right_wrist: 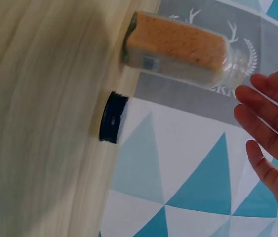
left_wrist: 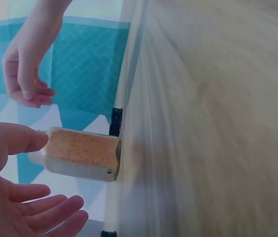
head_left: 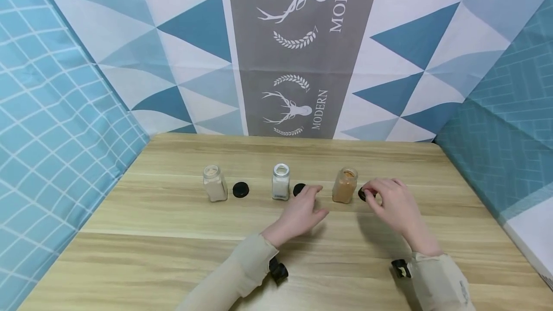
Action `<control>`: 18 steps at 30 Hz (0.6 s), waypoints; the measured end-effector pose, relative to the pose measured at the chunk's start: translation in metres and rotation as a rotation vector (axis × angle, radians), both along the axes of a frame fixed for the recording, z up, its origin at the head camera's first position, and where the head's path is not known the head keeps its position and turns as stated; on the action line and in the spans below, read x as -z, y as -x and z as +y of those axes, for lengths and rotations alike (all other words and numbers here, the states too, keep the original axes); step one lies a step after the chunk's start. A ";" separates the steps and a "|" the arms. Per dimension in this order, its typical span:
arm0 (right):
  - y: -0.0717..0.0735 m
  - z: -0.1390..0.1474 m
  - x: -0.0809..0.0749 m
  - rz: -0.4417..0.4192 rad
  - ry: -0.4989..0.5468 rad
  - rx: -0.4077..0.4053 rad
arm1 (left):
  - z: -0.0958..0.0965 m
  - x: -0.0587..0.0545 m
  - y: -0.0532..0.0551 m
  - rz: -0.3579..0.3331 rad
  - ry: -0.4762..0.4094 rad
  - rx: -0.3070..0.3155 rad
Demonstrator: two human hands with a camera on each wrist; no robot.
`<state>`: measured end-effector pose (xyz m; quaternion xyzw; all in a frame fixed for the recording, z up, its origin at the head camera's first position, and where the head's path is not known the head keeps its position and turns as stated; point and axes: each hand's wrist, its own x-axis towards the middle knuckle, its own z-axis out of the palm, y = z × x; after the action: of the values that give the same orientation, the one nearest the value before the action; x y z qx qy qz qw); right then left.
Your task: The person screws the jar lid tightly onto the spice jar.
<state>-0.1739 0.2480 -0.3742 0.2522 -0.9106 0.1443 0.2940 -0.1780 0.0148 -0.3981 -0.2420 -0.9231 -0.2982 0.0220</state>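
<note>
An uncapped glass jar of orange-brown powder (head_left: 344, 188) stands upright between my hands. My left hand (head_left: 300, 212) hovers to its left with fingers spread and holds nothing; from the head it partly covers a black lid (head_left: 299, 188). Loosely bent and holding nothing, my right hand (head_left: 396, 205) is over the right side of the table. In the right wrist view its fingers (right_wrist: 264, 121) are apart from the jar and from the black lid (right_wrist: 113, 117) lying beside it. The left wrist view shows the left thumb (left_wrist: 27, 139) near the jar's neck; contact is unclear.
Farther left stand an open jar of white contents (head_left: 281, 184) and an open jar of beige powder (head_left: 215, 185). Another black lid (head_left: 240, 189) lies between them. The wooden table (head_left: 151, 253) meets a patterned cloth backdrop (head_left: 207, 100) at the rear.
</note>
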 end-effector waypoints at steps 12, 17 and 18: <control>0.015 0.009 0.010 -0.376 -0.003 0.188 | 0.015 0.011 0.011 -0.182 -0.141 0.028; 0.023 0.009 0.015 -0.506 -0.010 0.215 | 0.022 0.017 0.018 -0.239 -0.218 0.009; 0.025 0.010 0.016 -0.532 -0.015 0.214 | 0.024 0.017 0.020 -0.247 -0.228 0.004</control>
<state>-0.1990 0.2577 -0.3903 0.1098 -0.9782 0.1669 0.0567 -0.1982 0.0388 -0.4155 -0.2015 -0.8784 -0.4284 -0.0648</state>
